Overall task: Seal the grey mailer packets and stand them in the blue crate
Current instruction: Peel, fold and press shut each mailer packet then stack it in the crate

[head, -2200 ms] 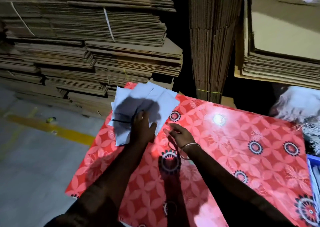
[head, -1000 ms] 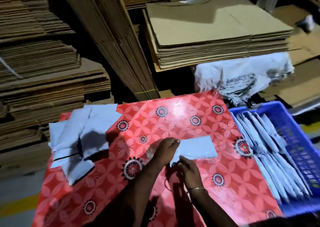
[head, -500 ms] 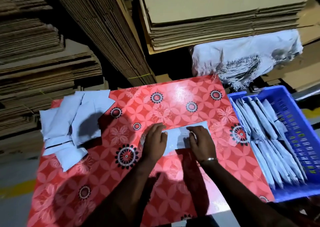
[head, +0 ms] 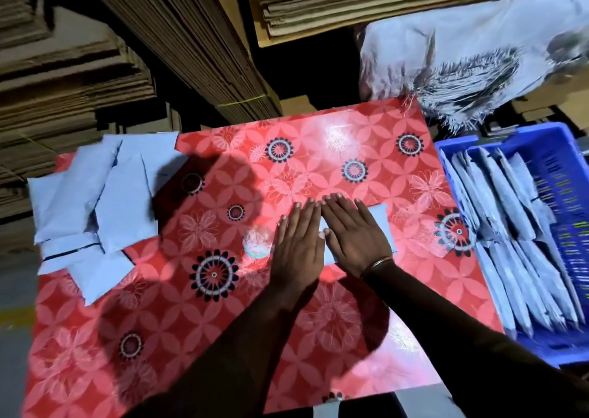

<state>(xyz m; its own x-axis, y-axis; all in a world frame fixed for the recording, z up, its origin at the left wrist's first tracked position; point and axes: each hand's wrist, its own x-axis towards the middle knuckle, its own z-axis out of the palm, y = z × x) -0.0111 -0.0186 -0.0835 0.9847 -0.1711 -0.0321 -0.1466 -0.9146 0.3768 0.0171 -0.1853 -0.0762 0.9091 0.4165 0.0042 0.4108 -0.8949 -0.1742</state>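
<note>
Centrally, a grey mailer packet (head: 381,218) is shown lying flat on the red floral tablecloth (head: 318,149), pressed beneath both hands. The left hand (head: 298,248) is laid palm down with its fingers straight and held together, covering the packet's left portion; nothing is gripped by it. The right hand (head: 355,236) is likewise flattened on the packet, fingers extended and slightly spread, with a thin bangle (head: 376,263) seen at the wrist. The two hands are set side by side, index fingers almost touching, and both forearms are extended forward from the lower edge of the view. A loose pile of unsealed packets (head: 105,200) is seen at the table's left edge. To the right, the blue crate (head: 561,149) is shown beside the table, with finished packets (head: 510,220) stood on edge in rows inside it.
</note>
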